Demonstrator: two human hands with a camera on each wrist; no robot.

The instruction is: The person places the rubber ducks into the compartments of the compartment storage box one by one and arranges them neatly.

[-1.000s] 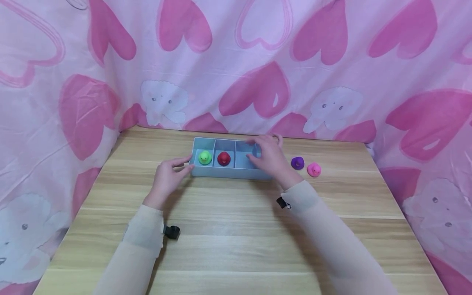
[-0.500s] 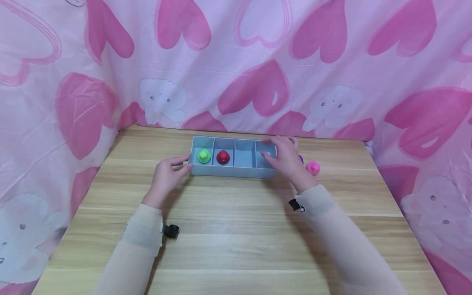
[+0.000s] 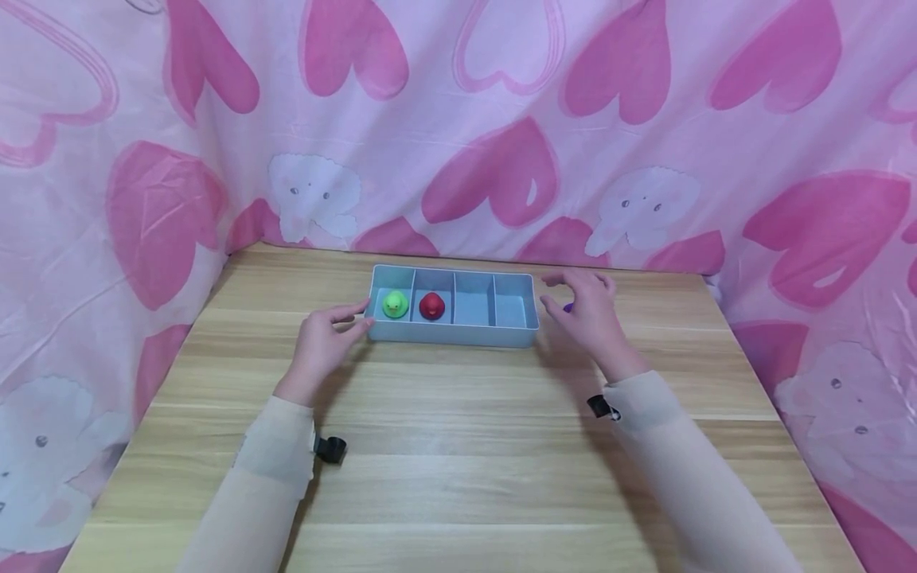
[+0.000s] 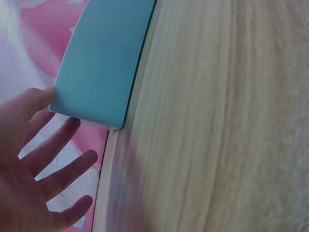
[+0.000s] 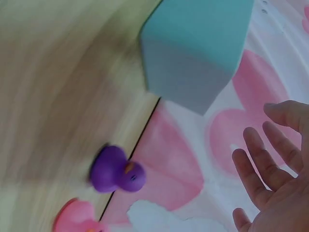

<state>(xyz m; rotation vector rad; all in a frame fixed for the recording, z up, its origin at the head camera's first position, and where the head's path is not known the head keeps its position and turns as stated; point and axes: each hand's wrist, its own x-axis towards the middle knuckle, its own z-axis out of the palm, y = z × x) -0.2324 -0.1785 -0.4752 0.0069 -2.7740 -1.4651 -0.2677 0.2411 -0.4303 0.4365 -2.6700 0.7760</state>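
Note:
A light blue divided box (image 3: 454, 334) sits near the back of the table. Its leftmost compartment holds a green rubber duck (image 3: 395, 304); beside that, a red rubber duck (image 3: 432, 305) fills the second. My left hand (image 3: 324, 346) touches the box's left end with thumb and fingertips, the other fingers spread in the left wrist view. Off the box's right end, my right hand (image 3: 591, 318) hovers with loose fingers and nothing in them. It mostly covers a purple rubber duck (image 5: 113, 170) in the head view and hides the pink rubber duck (image 5: 77, 218), which the right wrist view shows.
The wooden table (image 3: 458, 446) reaches back to a pink curtain (image 3: 494, 48) printed with hearts, which also hangs at both sides. No duck shows in the box's two right compartments. Black wrist cameras (image 3: 331, 450) sit at both cuffs.
My right hand has moved right, from above the box's right compartments to over the purple and pink ducks beside it. The left hand stays at the box's left end.

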